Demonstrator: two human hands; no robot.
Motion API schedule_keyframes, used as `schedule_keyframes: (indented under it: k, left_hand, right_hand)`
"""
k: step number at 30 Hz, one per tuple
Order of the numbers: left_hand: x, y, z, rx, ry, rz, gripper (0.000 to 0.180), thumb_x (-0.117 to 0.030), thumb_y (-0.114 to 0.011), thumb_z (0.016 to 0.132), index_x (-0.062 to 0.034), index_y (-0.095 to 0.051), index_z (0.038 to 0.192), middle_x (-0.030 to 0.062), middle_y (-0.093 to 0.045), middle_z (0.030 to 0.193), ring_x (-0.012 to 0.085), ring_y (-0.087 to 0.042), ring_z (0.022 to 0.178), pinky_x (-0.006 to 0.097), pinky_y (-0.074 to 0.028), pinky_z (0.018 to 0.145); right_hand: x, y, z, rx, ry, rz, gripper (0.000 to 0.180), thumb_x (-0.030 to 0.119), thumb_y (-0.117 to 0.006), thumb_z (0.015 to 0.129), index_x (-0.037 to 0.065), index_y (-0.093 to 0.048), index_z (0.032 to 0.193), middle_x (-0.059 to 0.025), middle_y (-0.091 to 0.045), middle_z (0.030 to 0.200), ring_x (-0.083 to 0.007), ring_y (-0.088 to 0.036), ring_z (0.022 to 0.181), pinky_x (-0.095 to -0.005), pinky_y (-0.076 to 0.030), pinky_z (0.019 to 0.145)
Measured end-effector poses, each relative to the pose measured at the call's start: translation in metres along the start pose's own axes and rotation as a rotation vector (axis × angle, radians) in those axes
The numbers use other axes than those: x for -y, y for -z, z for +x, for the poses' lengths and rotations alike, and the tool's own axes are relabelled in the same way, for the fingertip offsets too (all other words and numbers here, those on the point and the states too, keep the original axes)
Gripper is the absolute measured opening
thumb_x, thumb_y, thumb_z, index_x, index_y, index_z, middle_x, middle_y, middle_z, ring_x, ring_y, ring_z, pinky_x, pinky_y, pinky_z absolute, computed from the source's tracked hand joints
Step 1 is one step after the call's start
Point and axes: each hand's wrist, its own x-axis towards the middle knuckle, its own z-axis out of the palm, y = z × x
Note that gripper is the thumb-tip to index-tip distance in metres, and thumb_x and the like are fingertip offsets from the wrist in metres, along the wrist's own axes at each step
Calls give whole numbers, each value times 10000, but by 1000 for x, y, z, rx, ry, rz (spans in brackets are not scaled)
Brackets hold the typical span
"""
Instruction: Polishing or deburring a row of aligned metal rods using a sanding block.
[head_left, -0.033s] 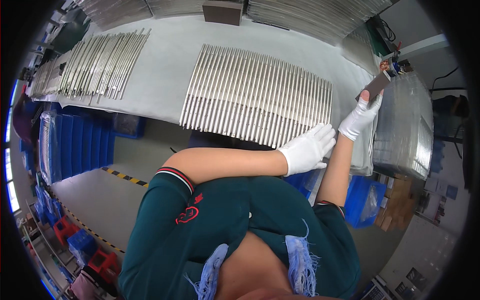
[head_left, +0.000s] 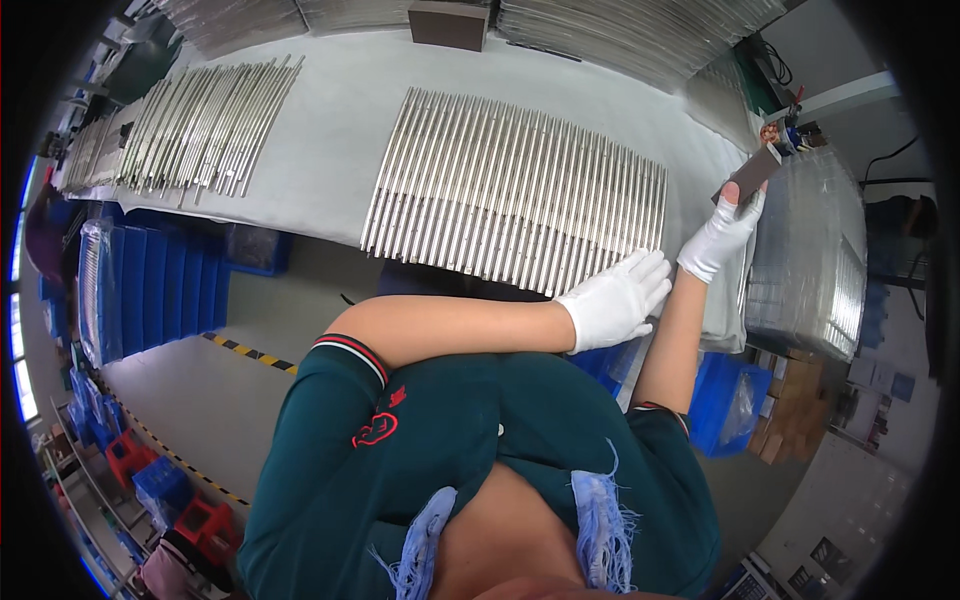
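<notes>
A row of slim silver metal rods [head_left: 510, 190] lies side by side on the white-covered table in front of me. My left hand [head_left: 614, 300], in a white glove, rests flat with its fingers stretched over the near ends of the rods at the row's right. Off to the right of the rods, my right hand [head_left: 722, 235] grips a brown rectangular block [head_left: 748, 174], which is tilted up. The glove on that hand leaves the thumb tip bare. Its other fingers are partly hidden behind the block.
More rods [head_left: 205, 130] lie loosely at the table's left. A second brown block [head_left: 448, 27] stands at the back, near plastic-wrapped stacks [head_left: 630, 35]. Another wrapped stack [head_left: 808, 255] is at the right. Blue bins [head_left: 165, 285] stand below the table at left.
</notes>
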Motion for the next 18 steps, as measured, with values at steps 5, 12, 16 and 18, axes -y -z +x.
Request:
schedule_keyframes:
  k: [5,12,16,18]
  left_hand:
    - [13,31,-17,53,-14,-104,622,-359,-639,863,72,-503,1291,245,-498,1337,379,-417,1320,458,-288,1138]
    - [62,102,-98,-10,301,153,698,-455,-648,867,9,-480,1361,220,-484,1389,379,-396,1353,495,-272,1143]
    - [87,142,-138,-99,543,296,695,-430,-660,871,15,-473,1371,244,-482,1387,418,-410,1331,506,-293,1128]
    - [101,154,-155,-177,641,346,672,-393,-665,882,19,-470,1376,269,-502,1360,452,-439,1297,505,-304,1120]
  right_hand:
    - [-3,-2,-2,10,-10,12,767,370,-694,914,-71,-353,1441,-152,-484,1386,-226,-485,1232,-330,-358,1065]
    - [3,-4,-6,58,-60,10,738,297,-688,928,-45,-323,1470,-169,-440,1445,-241,-456,1289,-338,-342,1089]
    - [-2,-3,-6,104,-53,18,769,231,-725,903,-46,-298,1480,-168,-400,1492,-249,-441,1314,-332,-363,1074]
    - [1,-4,-7,138,-75,-4,768,216,-723,904,-33,-292,1489,-169,-400,1491,-251,-435,1321,-328,-353,1081]
